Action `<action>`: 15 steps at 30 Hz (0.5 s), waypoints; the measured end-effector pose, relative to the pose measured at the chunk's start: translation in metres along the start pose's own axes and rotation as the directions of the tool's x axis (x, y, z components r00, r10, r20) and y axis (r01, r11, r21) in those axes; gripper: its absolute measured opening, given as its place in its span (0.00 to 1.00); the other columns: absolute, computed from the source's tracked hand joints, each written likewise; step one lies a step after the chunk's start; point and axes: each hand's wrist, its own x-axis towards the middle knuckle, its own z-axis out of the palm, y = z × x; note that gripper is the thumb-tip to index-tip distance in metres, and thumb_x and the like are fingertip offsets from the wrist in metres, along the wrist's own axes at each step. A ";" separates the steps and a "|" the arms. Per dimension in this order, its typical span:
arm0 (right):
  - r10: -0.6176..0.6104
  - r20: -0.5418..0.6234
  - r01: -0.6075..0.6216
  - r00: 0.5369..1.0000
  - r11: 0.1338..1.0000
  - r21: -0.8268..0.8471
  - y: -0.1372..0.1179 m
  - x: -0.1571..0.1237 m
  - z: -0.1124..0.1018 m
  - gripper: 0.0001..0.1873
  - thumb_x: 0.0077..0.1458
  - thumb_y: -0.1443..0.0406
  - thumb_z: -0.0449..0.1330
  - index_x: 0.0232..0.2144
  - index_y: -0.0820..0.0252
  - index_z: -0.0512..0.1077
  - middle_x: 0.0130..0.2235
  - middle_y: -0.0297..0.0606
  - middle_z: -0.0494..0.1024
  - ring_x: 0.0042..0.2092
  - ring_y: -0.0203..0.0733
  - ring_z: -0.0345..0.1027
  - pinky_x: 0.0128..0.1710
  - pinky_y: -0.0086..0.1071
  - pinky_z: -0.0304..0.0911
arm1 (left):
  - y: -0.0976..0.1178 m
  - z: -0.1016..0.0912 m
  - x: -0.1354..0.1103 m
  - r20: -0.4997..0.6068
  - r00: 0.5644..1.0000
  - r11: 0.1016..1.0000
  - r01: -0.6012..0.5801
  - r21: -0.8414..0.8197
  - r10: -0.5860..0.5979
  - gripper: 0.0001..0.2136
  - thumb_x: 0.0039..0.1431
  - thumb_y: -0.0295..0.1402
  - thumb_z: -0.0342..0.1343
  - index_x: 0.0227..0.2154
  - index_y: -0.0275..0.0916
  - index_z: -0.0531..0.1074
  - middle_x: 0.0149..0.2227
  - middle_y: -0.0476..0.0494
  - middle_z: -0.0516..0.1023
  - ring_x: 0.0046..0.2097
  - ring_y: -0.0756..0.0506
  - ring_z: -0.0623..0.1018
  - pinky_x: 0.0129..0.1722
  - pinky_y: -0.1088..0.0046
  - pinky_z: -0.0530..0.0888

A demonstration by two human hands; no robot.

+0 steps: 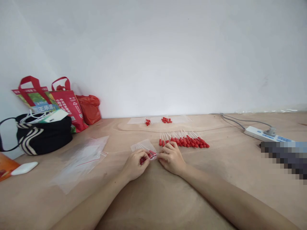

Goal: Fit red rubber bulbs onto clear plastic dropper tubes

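A small clear plastic bag (144, 144) lies between my hands, holding several thin pale sticks with red ends (152, 154). My left hand (137, 164) is closed on the bag's near left part, its fingers over some of the red ends. My right hand (173, 159) pinches the near right corner of the same bag, and its fingertips are partly hidden. Just beyond my right hand lies a row of red-tipped sticks (189, 141), their red ends towards me and pale shafts pointing at the wall.
Two filled clear bags (178, 118) lie by the wall. To the left is a pile of flat zip bags (83, 158), with a black bag (45, 135), printed carrier bags (70, 107) and a red plastic bag (90, 109) behind. A power strip (257, 132) sits on the right.
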 end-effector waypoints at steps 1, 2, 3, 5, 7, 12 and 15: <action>-0.007 -0.006 0.007 1.000 1.000 -0.004 0.000 0.000 0.000 0.07 0.49 0.70 0.55 0.24 0.56 0.71 0.27 0.31 0.72 0.33 0.35 0.57 0.41 0.36 0.48 | 0.000 0.000 0.000 0.002 1.000 1.000 -0.001 0.005 0.001 0.06 0.51 0.28 0.50 0.21 0.38 0.67 0.33 0.47 0.75 0.33 0.50 0.73 0.33 0.74 0.69; -0.014 -0.012 0.014 1.000 1.000 -0.009 0.000 0.000 0.000 0.06 0.48 0.70 0.55 0.24 0.56 0.71 0.26 0.31 0.71 0.33 0.35 0.57 0.41 0.36 0.48 | 0.000 0.000 0.000 0.004 1.000 1.000 -0.002 0.012 0.002 0.06 0.51 0.28 0.51 0.21 0.38 0.67 0.34 0.47 0.75 0.33 0.50 0.73 0.32 0.74 0.69; -0.022 -0.018 0.022 1.000 1.000 -0.014 0.000 0.000 0.000 0.06 0.48 0.70 0.55 0.24 0.57 0.70 0.26 0.31 0.71 0.33 0.35 0.56 0.41 0.36 0.48 | 0.001 -0.001 0.000 0.006 1.000 1.000 -0.001 0.019 0.001 0.06 0.50 0.27 0.51 0.20 0.37 0.67 0.34 0.47 0.75 0.33 0.50 0.73 0.32 0.74 0.69; -0.034 -0.035 0.033 0.999 0.999 -0.023 0.001 0.000 0.001 0.06 0.48 0.71 0.55 0.24 0.57 0.70 0.25 0.31 0.71 0.33 0.35 0.56 0.41 0.36 0.48 | 0.001 -0.001 0.001 0.008 1.000 1.000 -0.001 0.028 0.000 0.05 0.49 0.27 0.51 0.20 0.37 0.67 0.34 0.46 0.75 0.32 0.50 0.73 0.32 0.74 0.69; -0.036 -0.053 0.035 0.998 0.999 -0.029 0.001 0.000 0.003 0.06 0.47 0.71 0.55 0.23 0.57 0.70 0.25 0.30 0.71 0.32 0.35 0.56 0.41 0.36 0.48 | 0.001 -0.001 0.001 0.010 1.000 1.000 -0.001 0.029 0.001 0.05 0.49 0.27 0.51 0.20 0.37 0.67 0.34 0.46 0.75 0.33 0.50 0.73 0.33 0.74 0.69; -0.037 -0.057 0.035 0.998 0.999 -0.020 0.002 -0.001 0.004 0.06 0.47 0.70 0.56 0.25 0.55 0.71 0.26 0.30 0.71 0.33 0.35 0.57 0.42 0.36 0.47 | 0.001 -0.001 0.001 0.013 1.000 1.000 0.001 0.018 -0.001 0.05 0.49 0.27 0.51 0.20 0.37 0.66 0.35 0.46 0.75 0.34 0.49 0.73 0.33 0.74 0.69; -0.042 -0.046 0.042 0.998 0.999 -0.008 0.002 -0.001 0.004 0.07 0.47 0.71 0.56 0.26 0.54 0.72 0.28 0.30 0.72 0.34 0.35 0.57 0.42 0.37 0.47 | 0.002 -0.002 0.000 0.014 1.000 1.000 -0.010 0.016 0.010 0.05 0.49 0.28 0.51 0.20 0.37 0.66 0.34 0.46 0.75 0.34 0.49 0.73 0.32 0.74 0.69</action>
